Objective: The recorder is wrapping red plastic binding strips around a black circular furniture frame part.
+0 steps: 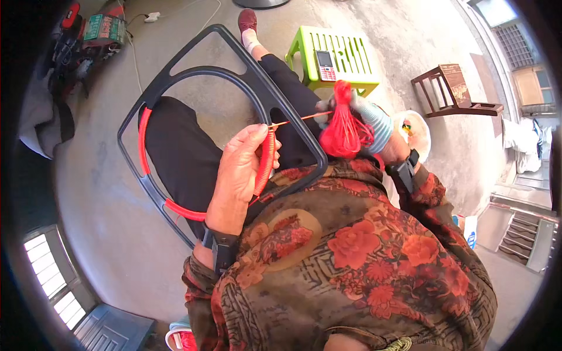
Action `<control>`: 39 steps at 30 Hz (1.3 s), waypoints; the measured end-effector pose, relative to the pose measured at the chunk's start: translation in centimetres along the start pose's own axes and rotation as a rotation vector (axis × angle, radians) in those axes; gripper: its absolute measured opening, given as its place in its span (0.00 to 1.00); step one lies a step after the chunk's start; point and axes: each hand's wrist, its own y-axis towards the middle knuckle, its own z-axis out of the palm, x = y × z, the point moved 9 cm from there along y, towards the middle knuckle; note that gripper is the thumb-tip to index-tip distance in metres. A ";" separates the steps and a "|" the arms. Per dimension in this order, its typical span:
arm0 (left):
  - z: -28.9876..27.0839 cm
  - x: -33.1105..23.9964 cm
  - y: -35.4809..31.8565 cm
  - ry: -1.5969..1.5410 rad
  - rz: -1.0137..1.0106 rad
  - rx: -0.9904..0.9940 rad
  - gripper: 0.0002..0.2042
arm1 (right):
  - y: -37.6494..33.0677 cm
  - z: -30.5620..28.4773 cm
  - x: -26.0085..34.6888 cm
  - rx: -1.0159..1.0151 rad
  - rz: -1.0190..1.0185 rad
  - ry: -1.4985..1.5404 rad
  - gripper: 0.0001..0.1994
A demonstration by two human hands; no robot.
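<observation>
While gripping the frame (175, 76), left hand (237, 175) curled (right hand (357, 117) raised).

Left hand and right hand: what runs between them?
In the head view, a taut red cord runs from the left hand on the frame to the right hand.
</observation>
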 end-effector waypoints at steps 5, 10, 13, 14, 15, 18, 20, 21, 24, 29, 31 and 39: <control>0.5 -0.9 -0.9 0.055 0.007 -0.049 0.10 | -0.4 3.2 1.9 -0.068 -0.116 0.007 0.22; 1.0 -0.5 -0.5 0.075 0.015 -0.019 0.10 | 0.1 -5.1 4.1 -0.617 -0.347 0.182 0.15; 1.2 -0.6 -0.9 0.091 0.006 -0.008 0.11 | 1.6 -14.3 5.8 -0.628 -0.375 -0.007 0.16; 1.2 -0.7 -0.9 0.091 0.000 -0.016 0.11 | 0.9 -17.8 7.0 -0.581 -0.467 0.207 0.17; 1.1 -0.8 -1.0 0.088 -0.001 -0.017 0.11 | 0.2 -19.9 7.7 -0.527 -0.551 0.425 0.18; 0.6 -1.5 -1.3 0.012 0.043 -0.057 0.10 | -5.5 -19.1 11.5 -1.012 -0.616 0.129 0.25; 1.1 -1.2 -1.1 0.013 0.016 -0.076 0.09 | -4.5 -19.2 12.3 -0.997 -0.557 -0.159 0.24; 1.2 -1.3 -1.1 0.018 0.020 -0.071 0.09 | -3.5 -18.8 12.9 -0.971 -0.485 -0.444 0.22; 0.8 -1.4 -1.1 0.050 0.060 -0.073 0.08 | 0.2 -8.6 11.6 -0.762 -0.525 -0.716 0.15; 1.4 -0.9 -1.5 0.045 0.004 -0.022 0.08 | 6.6 1.2 6.9 -0.618 -0.475 -0.708 0.18; 2.1 -0.4 -1.2 0.037 -0.047 0.016 0.08 | 10.5 1.8 2.2 -0.454 -0.311 -0.358 0.13; 0.0 -0.6 -0.9 -0.199 0.094 -0.042 0.08 | 9.2 11.3 -1.3 0.209 -0.138 -0.132 0.19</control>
